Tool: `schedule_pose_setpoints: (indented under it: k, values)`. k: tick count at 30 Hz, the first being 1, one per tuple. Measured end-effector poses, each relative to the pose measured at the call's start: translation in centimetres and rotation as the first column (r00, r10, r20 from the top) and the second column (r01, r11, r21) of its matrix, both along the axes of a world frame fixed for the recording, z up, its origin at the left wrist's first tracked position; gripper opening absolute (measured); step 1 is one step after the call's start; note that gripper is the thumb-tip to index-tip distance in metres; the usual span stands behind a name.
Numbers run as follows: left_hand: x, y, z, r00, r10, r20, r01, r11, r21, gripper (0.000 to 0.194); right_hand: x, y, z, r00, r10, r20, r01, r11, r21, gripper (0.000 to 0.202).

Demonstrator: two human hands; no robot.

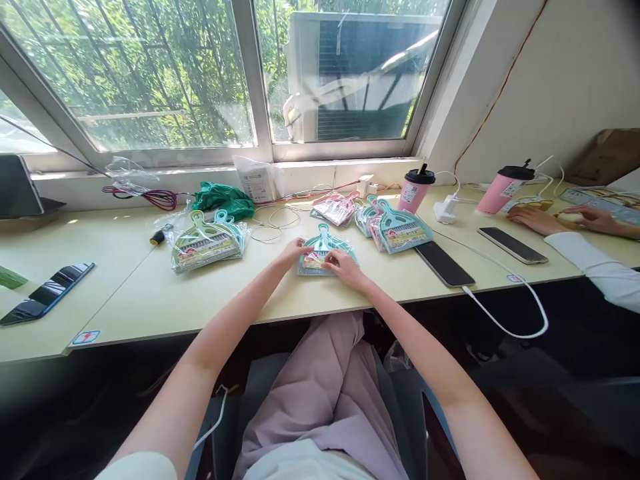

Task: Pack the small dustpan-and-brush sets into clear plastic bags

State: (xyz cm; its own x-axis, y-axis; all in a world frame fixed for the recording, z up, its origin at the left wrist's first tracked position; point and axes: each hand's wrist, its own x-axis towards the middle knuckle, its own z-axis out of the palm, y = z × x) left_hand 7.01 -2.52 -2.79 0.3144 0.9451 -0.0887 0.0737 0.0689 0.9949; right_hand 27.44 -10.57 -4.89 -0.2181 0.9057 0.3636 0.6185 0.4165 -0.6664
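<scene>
A teal mini dustpan and brush set (324, 235) in clear plastic wrap lies flat on the table in front of me, handle pointing to the window. A printed card crosses its middle, below the brush bristles. My left hand (294, 252) grips its left side, fingertips on the card's edge. From the right, my right hand (345, 268) pinches at the card with thumb and fingers bent. Part of the card is hidden by my fingers. Wrapped green sets (207, 245) lie to the left. More wrapped teal and pink sets (400, 230) are piled on the right.
Phones (445, 264) (513, 245) (47, 293) lie on the table (200, 300). Pink cups (416, 190) (505, 189) and a white charger (445, 210) stand at the right. A green plastic bag (223, 200) sits by the sill. A charging cable (543, 320) hangs over the edge. Another person's hands (533, 219) are far right.
</scene>
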Motion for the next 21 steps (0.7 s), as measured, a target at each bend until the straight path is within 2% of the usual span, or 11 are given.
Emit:
schedule_pose_setpoints:
  k: [2,4,8,11,13,15,16,19,21]
  values:
    - [0.8,0.8,0.2,0.991,-0.050,0.123,0.066,0.989,-0.129,0.040,-0.1,1.1,-0.3,0.997,-0.051,-0.057,0.052,0.999,0.008,0.032]
    - [1.1,1.7,0.3,0.974,-0.047,0.223,0.087,0.982,-0.171,0.041,-0.3,2.4,-0.3,0.996,-0.071,-0.062,0.074,0.996,0.048,0.033]
    - [-0.5,3.8,0.5,0.884,0.138,0.447,-0.124,0.990,-0.061,0.046,-2.1,4.6,0.8,0.992,-0.117,0.043,0.107,0.975,0.194,0.026]
    - [-2.9,5.1,0.5,0.740,0.374,0.559,-0.376,0.919,-0.117,0.038,-4.1,4.6,1.7,0.966,-0.150,0.212,0.084,0.953,0.290,0.019]
    - [-4.3,5.5,0.4,0.653,0.463,0.599,-0.460,0.871,-0.172,0.033,-5.2,3.9,1.9,0.924,-0.126,0.361,0.016,0.956,0.293,0.013]
    - [-4.9,5.5,0.3,0.629,0.481,0.611,-0.467,0.862,-0.199,0.030,-5.8,3.3,2.0,0.898,-0.142,0.417,0.043,0.970,0.238,0.015]
    - [-4.9,5.4,0.2,0.632,0.480,0.609,-0.458,0.865,-0.206,0.031,-5.9,3.1,2.1,0.904,-0.182,0.388,0.115,0.975,0.188,0.020]
    - [-4.2,4.9,0.2,0.623,0.492,0.608,-0.463,0.859,-0.220,0.031,-6.2,3.6,2.4,0.929,-0.344,0.134,0.355,0.933,-0.066,0.043]
    - [-4.0,4.7,0.4,0.602,0.491,0.629,-0.470,0.855,-0.218,0.030,-6.6,4.7,2.8,0.917,-0.396,-0.052,0.371,0.892,-0.259,0.045]
